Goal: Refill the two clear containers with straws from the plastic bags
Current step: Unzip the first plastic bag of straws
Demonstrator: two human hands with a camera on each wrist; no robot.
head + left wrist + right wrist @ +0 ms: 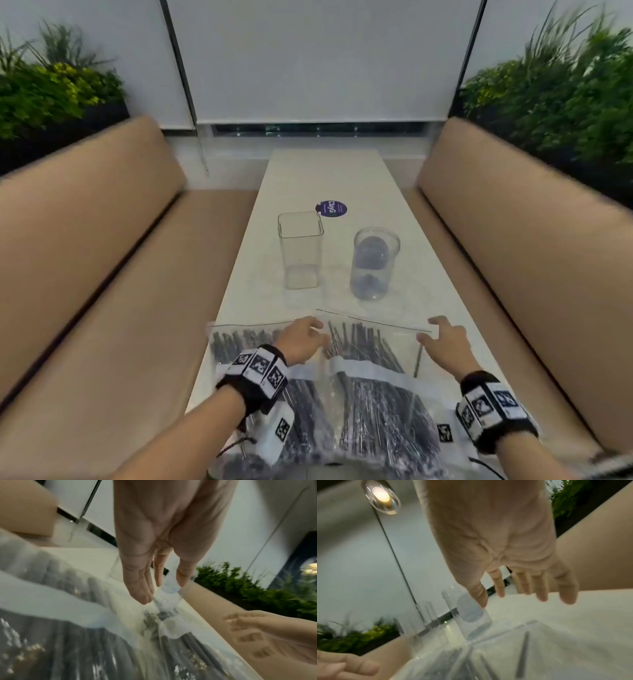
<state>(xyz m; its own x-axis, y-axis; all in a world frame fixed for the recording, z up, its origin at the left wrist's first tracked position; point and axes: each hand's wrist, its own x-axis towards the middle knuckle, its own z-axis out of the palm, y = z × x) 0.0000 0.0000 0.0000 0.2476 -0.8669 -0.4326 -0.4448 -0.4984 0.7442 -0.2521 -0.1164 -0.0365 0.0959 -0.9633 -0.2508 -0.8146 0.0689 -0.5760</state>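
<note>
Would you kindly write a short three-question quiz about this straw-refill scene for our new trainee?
1. True or false: the square container already holds straws.
2. Which container stands further to the person's right: A) square, B) round container?
3. Fill in: both the left hand and right hand hover, fingers spread, over the plastic ____.

Key: 1 false; 2 B; 3 bags.

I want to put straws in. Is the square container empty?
Empty. The square container stands upright and clear, with no straws inside; they are in the bags.
</note>
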